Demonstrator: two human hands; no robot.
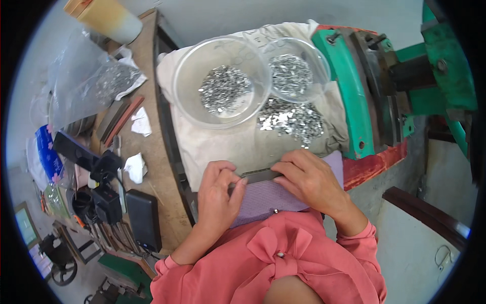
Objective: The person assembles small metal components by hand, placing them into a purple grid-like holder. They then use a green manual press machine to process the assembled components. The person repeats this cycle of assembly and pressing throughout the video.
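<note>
Gripping: left hand (218, 190) and right hand (310, 178) pinch opposite ends of the strip (259, 176).
Strip: by the near edge of the tabletop (374, 169).
Metal pieces (292, 122): heaped beyond it, beside the small tub (321, 62).

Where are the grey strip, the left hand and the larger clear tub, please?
Grey strip (259, 176), head view: its visible middle.
Left hand (216, 191), head view: its back.
Larger clear tub (189, 83), head view: its inner wall.
</note>
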